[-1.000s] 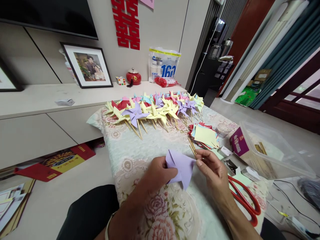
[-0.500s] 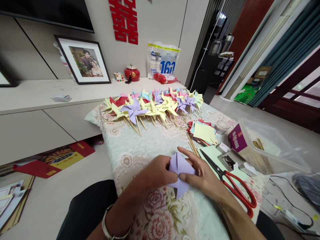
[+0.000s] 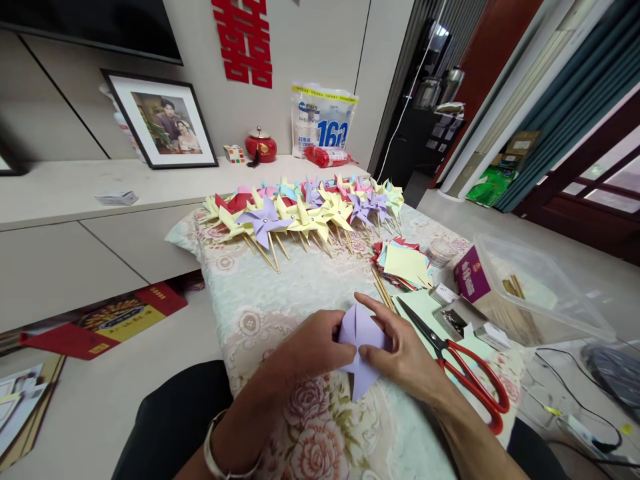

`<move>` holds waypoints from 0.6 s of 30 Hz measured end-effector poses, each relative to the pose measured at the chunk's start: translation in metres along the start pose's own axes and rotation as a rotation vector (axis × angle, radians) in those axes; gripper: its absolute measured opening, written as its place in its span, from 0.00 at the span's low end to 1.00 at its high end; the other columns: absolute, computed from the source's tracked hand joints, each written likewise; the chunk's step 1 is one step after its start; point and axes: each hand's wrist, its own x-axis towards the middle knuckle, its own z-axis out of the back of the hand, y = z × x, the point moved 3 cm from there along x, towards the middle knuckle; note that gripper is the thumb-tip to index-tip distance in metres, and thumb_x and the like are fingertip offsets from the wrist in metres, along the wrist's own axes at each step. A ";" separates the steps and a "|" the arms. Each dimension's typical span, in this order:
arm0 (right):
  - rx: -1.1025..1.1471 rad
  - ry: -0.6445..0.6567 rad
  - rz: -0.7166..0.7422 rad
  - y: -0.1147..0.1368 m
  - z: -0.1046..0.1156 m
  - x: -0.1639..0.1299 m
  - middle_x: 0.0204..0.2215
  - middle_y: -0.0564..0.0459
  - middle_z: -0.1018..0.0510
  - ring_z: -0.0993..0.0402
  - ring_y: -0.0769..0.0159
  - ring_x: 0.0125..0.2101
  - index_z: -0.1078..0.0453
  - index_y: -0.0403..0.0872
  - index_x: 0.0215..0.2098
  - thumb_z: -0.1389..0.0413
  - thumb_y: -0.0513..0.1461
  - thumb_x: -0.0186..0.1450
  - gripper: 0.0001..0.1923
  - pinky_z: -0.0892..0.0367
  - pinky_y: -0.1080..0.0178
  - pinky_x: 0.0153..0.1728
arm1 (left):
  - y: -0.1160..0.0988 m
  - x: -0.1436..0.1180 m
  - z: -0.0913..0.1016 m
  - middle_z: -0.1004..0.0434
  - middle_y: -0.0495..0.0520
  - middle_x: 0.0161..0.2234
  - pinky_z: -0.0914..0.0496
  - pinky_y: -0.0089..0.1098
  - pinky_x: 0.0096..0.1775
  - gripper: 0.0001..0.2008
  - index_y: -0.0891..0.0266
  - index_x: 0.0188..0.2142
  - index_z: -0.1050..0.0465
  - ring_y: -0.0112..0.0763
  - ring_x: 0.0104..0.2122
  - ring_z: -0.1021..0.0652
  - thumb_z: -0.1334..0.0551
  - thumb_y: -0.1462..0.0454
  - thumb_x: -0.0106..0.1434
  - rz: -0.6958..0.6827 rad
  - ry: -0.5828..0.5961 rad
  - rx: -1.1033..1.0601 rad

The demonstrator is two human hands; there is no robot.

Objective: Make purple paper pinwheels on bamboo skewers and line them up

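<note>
Between my two hands is a purple paper pinwheel [image 3: 364, 332], its points folded in toward the middle. My left hand [image 3: 320, 343] grips its left side, with the thumb near the centre. From the right, my right hand [image 3: 400, 350] pinches it, thumb pressed on the centre and fingers behind the paper. My fingers partly hide the folds, and whether a pin is at the centre I cannot tell. Just right of my right hand lie scissors [image 3: 435, 340] with red handles, and a few wooden sticks [image 3: 383, 291] lie beyond my fingertips.
Many finished pinwheels [image 3: 310, 217] on sticks lie at the table's far end. Coloured paper squares [image 3: 404, 264] are stacked at right, near a small open box [image 3: 457, 319] of dark fasteners. A clear plastic bin [image 3: 565, 293] stands at the right edge; cables [image 3: 585, 373] run on the floor.
The view has shifted slightly. Both hands keep their hold on the purple pinwheel, with hardly any movement of the fingers.
</note>
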 end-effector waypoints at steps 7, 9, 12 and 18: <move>0.278 -0.185 0.001 -0.010 0.010 0.006 0.35 0.53 0.22 0.28 0.66 0.28 0.41 0.47 0.64 0.37 0.36 0.53 0.41 0.34 0.66 0.26 | -0.007 0.001 0.007 0.22 0.53 0.30 0.35 0.30 0.32 0.19 0.65 0.40 0.25 0.31 0.29 0.25 0.33 0.54 0.54 0.033 0.011 -0.132; 0.331 -0.262 0.005 -0.011 0.012 0.007 0.37 0.50 0.20 0.26 0.63 0.29 0.41 0.46 0.63 0.36 0.38 0.53 0.41 0.32 0.64 0.27 | -0.006 0.000 0.006 0.21 0.55 0.34 0.33 0.30 0.33 0.22 0.64 0.44 0.25 0.33 0.32 0.24 0.33 0.52 0.55 0.011 -0.035 -0.201; 0.351 -0.379 0.023 -0.010 0.014 0.006 0.40 0.49 0.18 0.23 0.61 0.31 0.38 0.46 0.61 0.35 0.38 0.52 0.39 0.29 0.62 0.30 | -0.002 0.000 -0.004 0.20 0.54 0.36 0.31 0.30 0.35 0.22 0.63 0.43 0.27 0.33 0.34 0.23 0.30 0.56 0.51 0.013 -0.063 -0.300; 0.298 -0.441 0.132 -0.002 0.008 0.002 0.50 0.47 0.21 0.22 0.55 0.44 0.34 0.48 0.58 0.36 0.39 0.54 0.33 0.27 0.58 0.42 | 0.000 -0.002 -0.034 0.17 0.56 0.35 0.27 0.35 0.41 0.20 0.64 0.38 0.26 0.40 0.37 0.19 0.28 0.62 0.46 -0.001 -0.098 -0.485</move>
